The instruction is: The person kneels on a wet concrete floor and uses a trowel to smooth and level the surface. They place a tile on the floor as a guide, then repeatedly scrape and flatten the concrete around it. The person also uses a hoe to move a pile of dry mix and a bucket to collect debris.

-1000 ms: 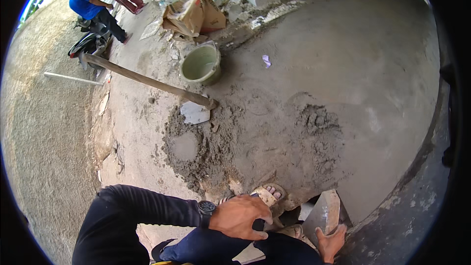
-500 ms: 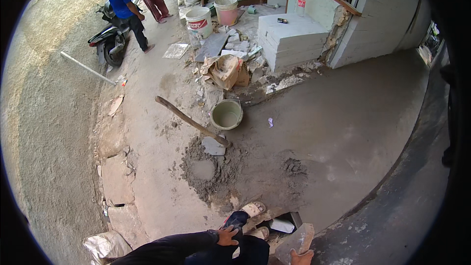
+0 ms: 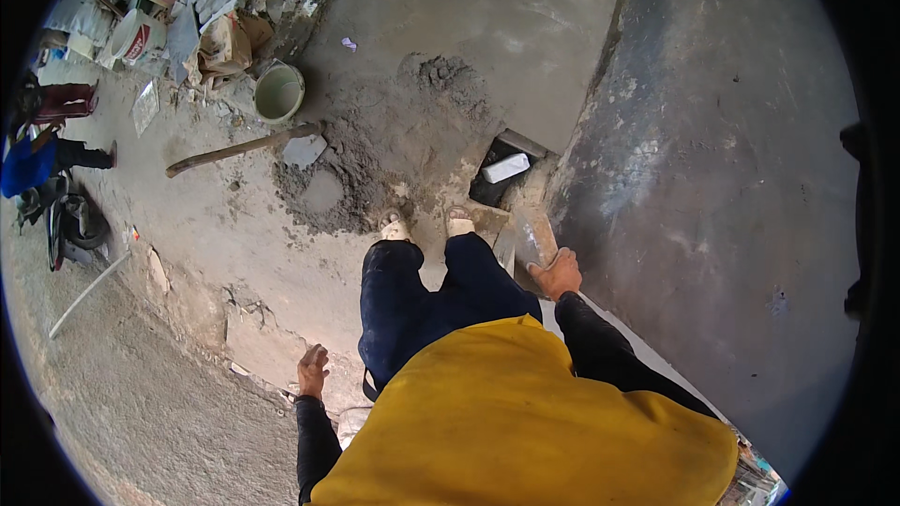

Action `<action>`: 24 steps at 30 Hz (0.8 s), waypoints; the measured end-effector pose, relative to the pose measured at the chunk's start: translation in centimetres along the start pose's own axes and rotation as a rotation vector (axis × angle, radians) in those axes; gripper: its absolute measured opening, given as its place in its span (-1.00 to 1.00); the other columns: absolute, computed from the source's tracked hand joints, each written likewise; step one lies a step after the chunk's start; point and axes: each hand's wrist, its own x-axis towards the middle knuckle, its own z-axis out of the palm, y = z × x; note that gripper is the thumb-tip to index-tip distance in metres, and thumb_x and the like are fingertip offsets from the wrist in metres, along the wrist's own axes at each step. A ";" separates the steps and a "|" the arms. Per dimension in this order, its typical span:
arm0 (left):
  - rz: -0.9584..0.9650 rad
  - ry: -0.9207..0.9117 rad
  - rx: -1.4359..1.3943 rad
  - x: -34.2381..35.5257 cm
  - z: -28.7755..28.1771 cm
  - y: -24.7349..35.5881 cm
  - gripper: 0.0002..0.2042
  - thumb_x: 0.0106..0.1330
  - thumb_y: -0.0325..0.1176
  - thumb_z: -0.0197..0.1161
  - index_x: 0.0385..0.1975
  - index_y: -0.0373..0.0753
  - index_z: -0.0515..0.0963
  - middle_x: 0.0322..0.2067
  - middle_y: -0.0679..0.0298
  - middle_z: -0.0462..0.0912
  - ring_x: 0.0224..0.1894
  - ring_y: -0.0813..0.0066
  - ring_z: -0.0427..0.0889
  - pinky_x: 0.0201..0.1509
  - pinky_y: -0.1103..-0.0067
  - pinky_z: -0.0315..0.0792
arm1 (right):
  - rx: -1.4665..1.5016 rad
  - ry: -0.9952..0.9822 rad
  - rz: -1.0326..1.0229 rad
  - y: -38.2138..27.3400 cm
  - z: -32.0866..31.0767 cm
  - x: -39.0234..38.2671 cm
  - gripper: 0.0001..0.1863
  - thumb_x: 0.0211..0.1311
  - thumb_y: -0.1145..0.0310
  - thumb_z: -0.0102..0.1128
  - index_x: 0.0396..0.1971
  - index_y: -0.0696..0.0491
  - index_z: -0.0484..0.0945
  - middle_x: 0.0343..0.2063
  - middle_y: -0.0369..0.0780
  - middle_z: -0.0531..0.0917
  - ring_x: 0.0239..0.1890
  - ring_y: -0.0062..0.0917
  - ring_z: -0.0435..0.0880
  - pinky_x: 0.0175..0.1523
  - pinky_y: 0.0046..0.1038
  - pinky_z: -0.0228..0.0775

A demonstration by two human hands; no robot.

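My right hand (image 3: 559, 274) grips the near end of a concrete slab (image 3: 532, 230) beside an opening (image 3: 487, 187) in the ground, where a white rectangular piece (image 3: 506, 167) lies. My left hand (image 3: 312, 370) hangs open to the left of my legs, empty, fingers slightly curled. My sandaled feet stand near a pile of wet grey mortar (image 3: 347, 206). Behind it lies a hoe (image 3: 230, 149) with a long wooden handle and a pale blade.
An empty-looking bucket (image 3: 278, 91), torn sacks (image 3: 225, 47), pails (image 3: 141, 35) and rubble line the upper left. Two people (image 3: 28, 155) stand by a motorbike (image 3: 80, 225) at far left. A sloped grey concrete surface (image 3: 712, 206) borders my right. A white pipe (image 3: 89, 292) lies left.
The view has tilted down and turned, showing my yellow shirt. My left hand has moved from my leg out to the left side. My right hand still holds the slab.
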 end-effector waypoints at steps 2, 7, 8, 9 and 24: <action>-0.057 -0.038 -0.041 -0.7 -3.0 -2.1 -0.35 0.42 0.08 0.29 0.37 -0.22 0.47 0.21 0.08 0.63 0.30 0.01 0.58 0.22 0.09 0.50 | -0.019 -0.061 0.056 0.0 1.4 -2.8 -0.19 -0.04 -0.15 0.57 0.02 0.15 0.46 0.06 0.01 0.56 0.18 -0.05 0.58 0.22 -0.12 0.50; -0.096 -0.071 -0.090 1.4 -10.8 -4.7 -0.35 0.42 0.07 0.28 0.40 -0.20 0.43 0.26 0.07 0.60 0.34 0.04 0.55 0.28 0.09 0.46 | -0.070 -0.124 0.149 -0.2 5.4 -9.6 -0.15 -0.01 -0.16 0.59 0.05 0.18 0.43 0.05 0.04 0.55 0.17 -0.03 0.59 0.23 -0.11 0.50; -0.090 -0.069 -0.113 2.2 -12.6 -5.5 -0.34 0.42 0.07 0.28 0.41 -0.20 0.42 0.27 0.06 0.59 0.34 0.04 0.55 0.29 0.10 0.46 | -0.070 -0.121 0.163 -0.7 6.2 -10.9 -0.15 -0.01 -0.16 0.59 0.05 0.18 0.43 0.05 0.04 0.55 0.17 -0.03 0.59 0.23 -0.10 0.50; -0.078 -0.073 -0.138 3.1 -14.6 -6.5 -0.31 0.41 0.09 0.30 0.42 -0.20 0.40 0.27 0.03 0.59 0.35 0.05 0.55 0.31 0.10 0.46 | -0.072 -0.122 0.179 -1.5 7.1 -12.5 -0.16 -0.01 -0.16 0.59 0.04 0.18 0.43 0.05 0.04 0.55 0.17 -0.02 0.59 0.23 -0.10 0.50; 0.141 0.246 -0.162 9.6 -47.9 -14.0 -0.30 0.41 0.04 0.29 0.39 -0.36 0.42 0.20 -0.01 0.66 0.29 0.04 0.61 0.26 0.18 0.51 | -0.183 -0.167 -0.189 -27.7 21.6 -23.8 -0.26 0.10 -0.10 0.50 0.05 0.14 0.41 0.07 0.03 0.57 0.17 0.03 0.61 0.18 -0.01 0.54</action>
